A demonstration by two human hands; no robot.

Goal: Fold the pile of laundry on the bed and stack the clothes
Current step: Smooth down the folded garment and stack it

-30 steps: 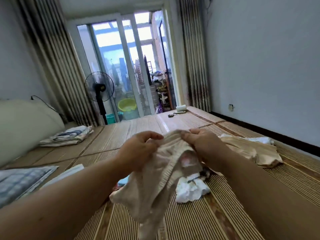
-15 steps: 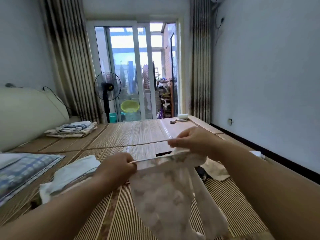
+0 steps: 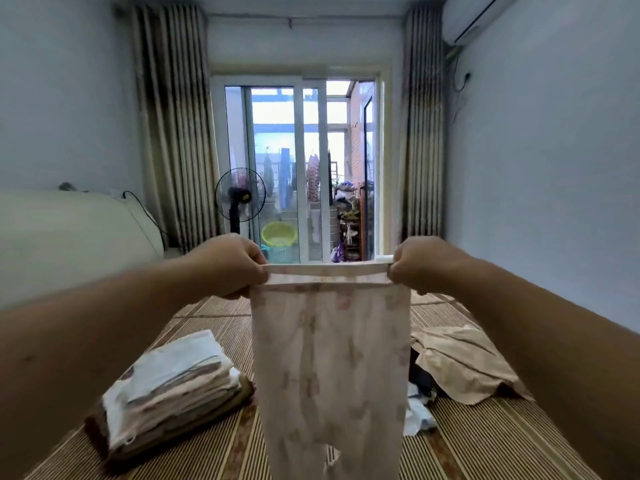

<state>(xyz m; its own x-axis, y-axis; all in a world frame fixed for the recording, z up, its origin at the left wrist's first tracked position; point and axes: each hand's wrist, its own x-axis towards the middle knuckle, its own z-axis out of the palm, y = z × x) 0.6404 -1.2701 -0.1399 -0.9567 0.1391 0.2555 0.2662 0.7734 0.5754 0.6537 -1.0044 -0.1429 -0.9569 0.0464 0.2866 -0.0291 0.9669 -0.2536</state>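
Observation:
A pair of thin pale pink patterned trousers (image 3: 329,358) hangs in front of me, its waistband stretched flat. My left hand (image 3: 228,265) pinches the waistband's left end and my right hand (image 3: 420,263) pinches its right end. The legs drop down out of view at the bottom. A stack of folded clothes (image 3: 169,386) lies on the bed mat at lower left. To the right, partly behind the trousers, an unfolded pile (image 3: 457,365) holds a beige garment, something dark and a white-blue piece.
The bed carries a striped woven mat (image 3: 485,452). A cream headboard (image 3: 69,233) runs along the left. Beyond the bed stand a black fan (image 3: 239,199), curtains and a glass balcony door with a yellow basin (image 3: 280,234) behind it.
Both hands rose and drew apart, pulling the bunched trousers open by the waistband so they hang flat. My view tilted up, and the folded stack came into sight at lower left.

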